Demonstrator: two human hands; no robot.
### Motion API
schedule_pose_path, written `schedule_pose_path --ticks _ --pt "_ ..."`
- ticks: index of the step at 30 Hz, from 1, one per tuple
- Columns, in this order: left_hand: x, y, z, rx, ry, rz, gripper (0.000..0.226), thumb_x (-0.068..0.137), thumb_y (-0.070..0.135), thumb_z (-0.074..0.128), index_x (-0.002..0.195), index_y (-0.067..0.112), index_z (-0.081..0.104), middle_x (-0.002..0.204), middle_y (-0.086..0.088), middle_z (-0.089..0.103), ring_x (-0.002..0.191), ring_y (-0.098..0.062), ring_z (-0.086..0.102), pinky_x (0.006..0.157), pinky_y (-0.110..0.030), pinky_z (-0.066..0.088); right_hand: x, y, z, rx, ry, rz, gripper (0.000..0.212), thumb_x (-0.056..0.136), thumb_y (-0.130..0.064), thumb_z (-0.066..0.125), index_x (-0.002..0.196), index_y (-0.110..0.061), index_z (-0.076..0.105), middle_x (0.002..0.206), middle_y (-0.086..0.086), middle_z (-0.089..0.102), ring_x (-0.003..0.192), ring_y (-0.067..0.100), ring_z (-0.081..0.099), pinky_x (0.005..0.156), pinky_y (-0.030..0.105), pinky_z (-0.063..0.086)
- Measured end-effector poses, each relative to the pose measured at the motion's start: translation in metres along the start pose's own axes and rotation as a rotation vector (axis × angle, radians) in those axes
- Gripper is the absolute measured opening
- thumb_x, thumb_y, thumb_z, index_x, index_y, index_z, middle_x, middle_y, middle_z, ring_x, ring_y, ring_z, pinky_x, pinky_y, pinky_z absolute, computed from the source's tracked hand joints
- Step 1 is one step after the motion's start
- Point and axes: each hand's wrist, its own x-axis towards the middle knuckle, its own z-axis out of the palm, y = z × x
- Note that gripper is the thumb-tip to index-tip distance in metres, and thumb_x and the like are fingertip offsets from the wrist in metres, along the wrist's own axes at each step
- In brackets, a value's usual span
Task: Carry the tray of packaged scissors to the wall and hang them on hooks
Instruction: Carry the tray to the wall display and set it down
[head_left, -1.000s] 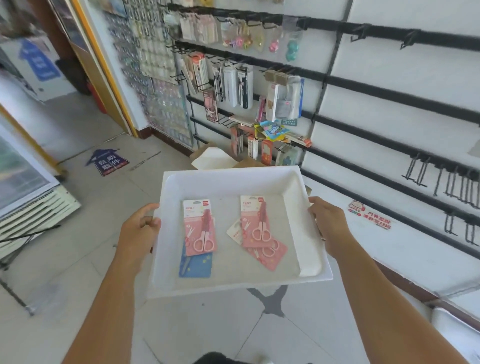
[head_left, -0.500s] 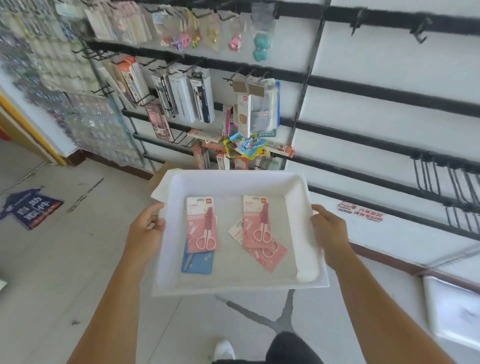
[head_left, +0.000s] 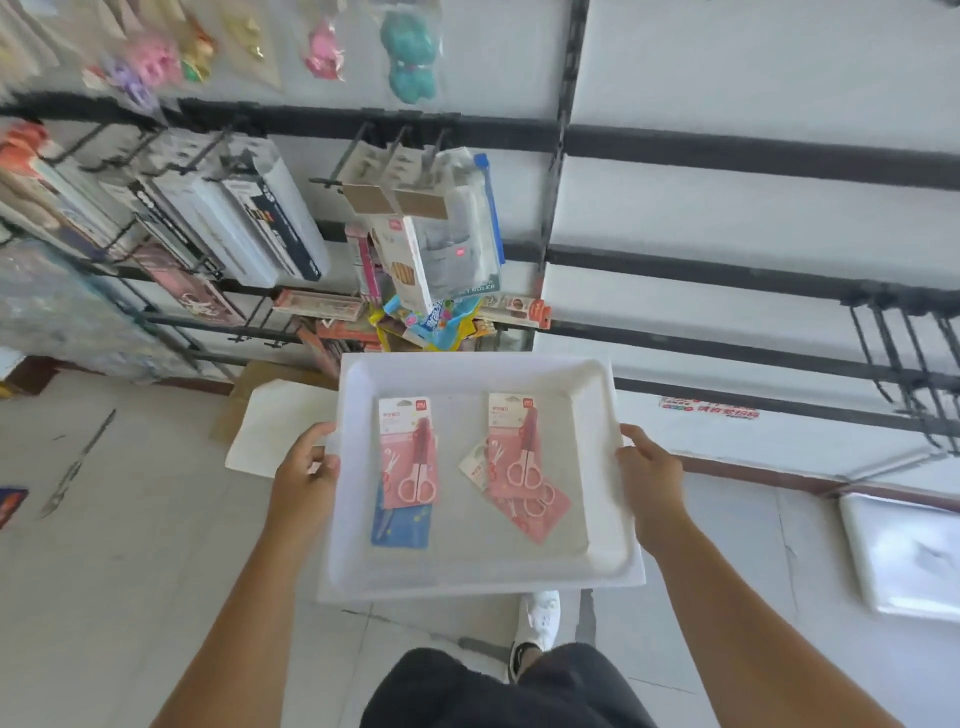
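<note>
Left hand (head_left: 306, 475) grips left rim of white tray (head_left: 605, 467), right hand (head_left: 649, 475) grips right rim; fingers curled closed. Pink scissors packs (head_left: 410, 452) lie inside; black wall hooks (head_left: 893, 348) far right.

Retail shop, stationery section: white wall panels with black horizontal rails (head_left: 753, 158), black wire display hooks (head_left: 893, 358), hanging packaged stationery goods (head_left: 447, 234), pale tiled floor (head_left: 130, 519).

Beyond the fingertips, hanging packets (head_left: 441, 234) and boxed stationery (head_left: 249, 223) crowd the wall. Left of the left fingers, a cardboard box (head_left: 270, 384) sits on the floor. Below the wrists, a white shoe (head_left: 540, 618) shows on grey tiles (head_left: 130, 519).
</note>
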Motion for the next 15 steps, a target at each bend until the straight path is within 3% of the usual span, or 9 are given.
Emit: schedule_pose_path --ticks 4,7,9,15 --pt "0.035 -0.002 0.015 -0.007 -0.086 -0.086 0.044 0.095 0.006 0.049 0.110 0.047 0.059 0.115 -0.007 0.060 0.095 -0.026 0.060 0.072 -0.035 0.048 0.029 0.010 0.017 0.047 0.047 0.073 0.048 0.090 0.003 0.037 0.105 -0.020 0.075 0.077 0.000 0.067 0.072 0.022 0.051 0.066 0.029 0.041" --pt "0.055 -0.010 0.024 -0.028 -0.178 -0.157 0.047 0.094 -0.003 0.048 0.122 0.034 0.056 0.107 0.002 0.063 0.087 -0.018 0.062 0.060 -0.029 0.047 0.042 0.026 0.030 0.070 0.104 0.163 0.047 0.097 0.003 0.037 0.119 -0.027 0.067 0.078 0.002 0.064 0.074 0.023 0.046 0.067 0.031 0.041" --pt "0.075 -0.014 0.030 0.002 -0.253 -0.177 0.052 0.091 -0.008 0.046 0.122 0.032 0.055 0.106 0.007 0.064 0.085 -0.015 0.062 0.060 -0.028 0.048 0.049 0.038 0.041 0.087 0.144 0.202 0.048 0.099 0.002 0.037 0.127 -0.024 0.065 0.079 0.003 0.063 0.072 0.023 0.044 0.062 0.029 0.041" --pt "0.118 -0.037 0.044 0.124 -0.386 -0.229 0.062 0.083 -0.015 0.035 0.117 0.033 0.055 0.100 -0.003 0.066 0.075 -0.023 0.059 0.060 -0.031 0.044 0.064 0.063 0.069 0.092 0.229 0.286 0.049 0.101 0.003 0.035 0.135 -0.020 0.062 0.072 0.002 0.054 0.062 0.022 0.040 0.057 0.027 0.038"
